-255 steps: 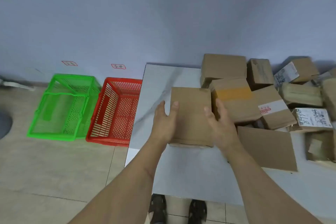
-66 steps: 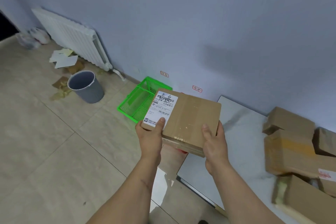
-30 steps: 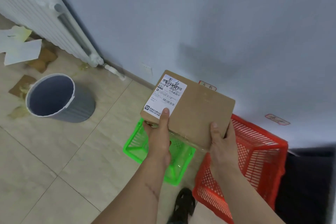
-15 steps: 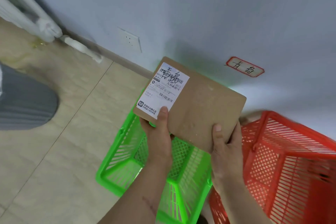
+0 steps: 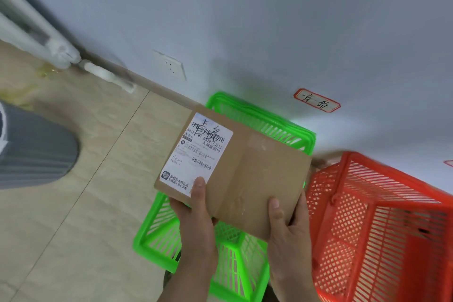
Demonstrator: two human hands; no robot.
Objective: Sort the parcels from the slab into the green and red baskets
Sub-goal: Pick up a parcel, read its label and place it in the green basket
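Left hand (image 5: 196, 213) under near-left corner of parcel (image 5: 245, 179), thumb pressed on shipping label (image 5: 196, 154); right hand (image 5: 286, 223) clamping near-right edge, thumb on top, fingers curled beneath. 2-handed grip keeps label face up, probably for reading. Parcel held level directly over green basket (image 5: 245, 260), likely chosen bin; red basket (image 5: 382, 228) just right of right hand. Beyond hands, wall tag (image 5: 316, 100) above green basket, handwriting apparently matching label
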